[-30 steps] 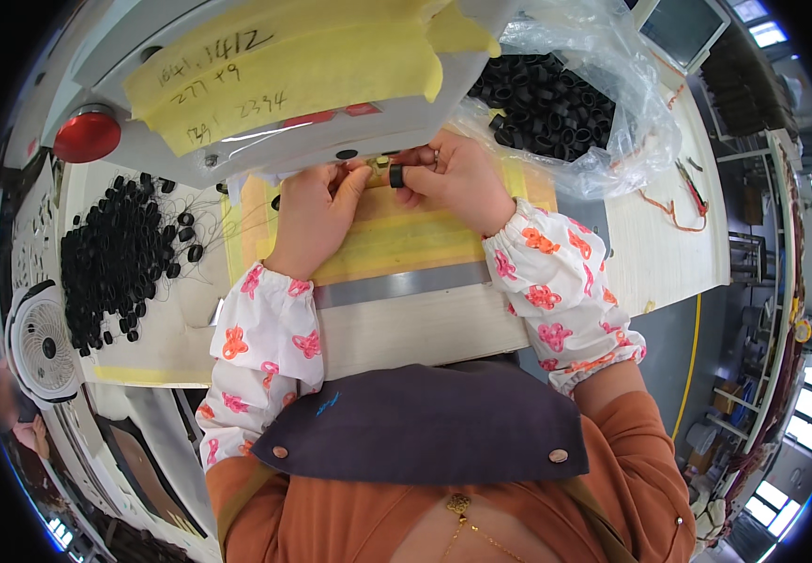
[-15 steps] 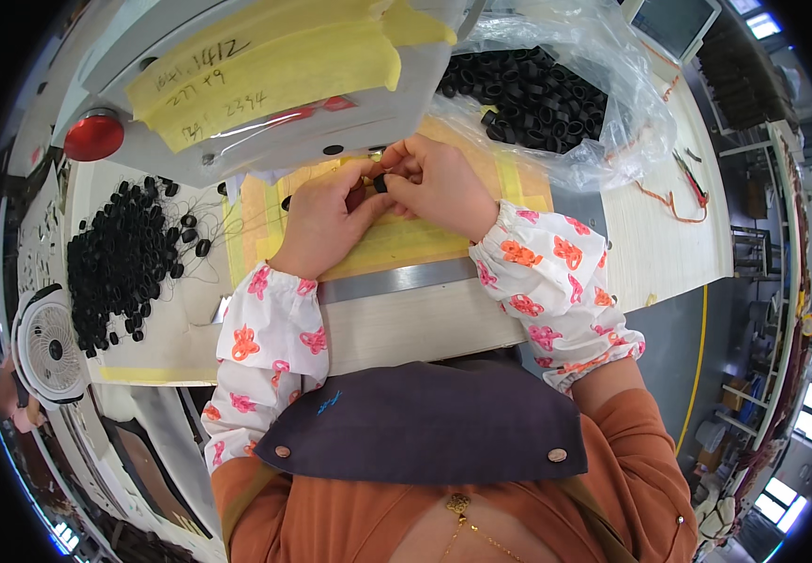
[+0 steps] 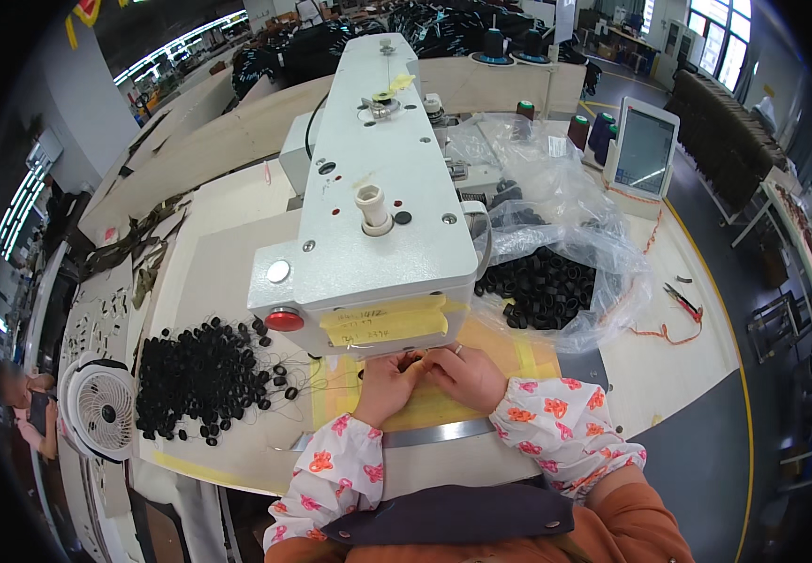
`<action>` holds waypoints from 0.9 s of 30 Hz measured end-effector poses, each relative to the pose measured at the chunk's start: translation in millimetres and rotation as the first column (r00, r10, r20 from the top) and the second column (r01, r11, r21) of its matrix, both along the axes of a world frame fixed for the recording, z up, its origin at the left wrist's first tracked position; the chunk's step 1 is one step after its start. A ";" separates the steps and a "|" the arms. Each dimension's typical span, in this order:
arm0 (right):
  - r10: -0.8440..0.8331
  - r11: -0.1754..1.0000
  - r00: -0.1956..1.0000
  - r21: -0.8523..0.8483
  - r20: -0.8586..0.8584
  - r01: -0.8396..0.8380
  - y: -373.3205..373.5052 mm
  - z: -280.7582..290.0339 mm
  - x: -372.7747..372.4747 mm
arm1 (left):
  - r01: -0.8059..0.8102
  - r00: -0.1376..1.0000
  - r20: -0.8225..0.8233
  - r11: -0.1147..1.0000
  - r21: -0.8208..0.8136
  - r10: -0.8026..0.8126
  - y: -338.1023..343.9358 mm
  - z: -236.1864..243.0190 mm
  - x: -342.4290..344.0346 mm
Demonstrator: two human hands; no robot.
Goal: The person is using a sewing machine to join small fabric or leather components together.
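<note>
Close together at the front of a white sewing machine (image 3: 378, 253), my left hand (image 3: 388, 387) and my right hand (image 3: 468, 377) meet with fingers pinched. Half a second ago a small black fabric loop showed between these fingertips; now it is mostly hidden by fingers and the machine head. Both hands rest over a yellow-taped work surface (image 3: 443, 409). To the left lies a heap of black loops (image 3: 201, 380) strung with loose threads. On the right, a clear plastic bag (image 3: 612, 310) lies open around many loose black loops (image 3: 546, 291).
A red button (image 3: 284, 319) sticks out from the machine's front. A small white fan (image 3: 98, 409) stands at the left table edge. Snips (image 3: 681, 302) lie on the right, with a tablet-like screen (image 3: 645, 150) behind. Another person (image 3: 35, 403) is at far left.
The view has tilted up, so the whole machine and the room beyond now show. My hands stay together at the machine's front, fingers still pinched.
</note>
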State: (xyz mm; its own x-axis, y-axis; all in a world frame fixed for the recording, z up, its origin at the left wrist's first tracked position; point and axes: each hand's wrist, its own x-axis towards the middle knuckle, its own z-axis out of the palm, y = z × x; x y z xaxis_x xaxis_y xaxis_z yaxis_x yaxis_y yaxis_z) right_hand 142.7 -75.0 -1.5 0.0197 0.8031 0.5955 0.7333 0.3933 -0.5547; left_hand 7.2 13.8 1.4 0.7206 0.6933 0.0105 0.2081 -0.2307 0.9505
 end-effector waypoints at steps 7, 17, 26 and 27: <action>-0.197 0.971 0.903 -0.206 -0.382 0.125 6.4 -2.5 4.6 | -0.056 0.998 0.004 0.909 0.412 0.060 7.0 -5.1 2.0; -0.252 0.963 0.894 -0.191 -0.371 0.193 26.7 -7.1 9.8 | -0.085 0.977 -0.130 0.864 0.497 0.171 16.0 -4.8 13.3; -0.307 0.948 0.909 -0.174 -0.282 0.267 24.6 -8.2 7.2 | -0.140 0.946 -0.193 0.864 0.483 0.261 14.2 -9.2 12.8; -0.312 0.945 0.907 -0.187 -0.282 0.267 25.2 -8.9 7.4 | -0.174 0.948 -0.153 0.857 0.485 0.279 15.2 -11.8 12.9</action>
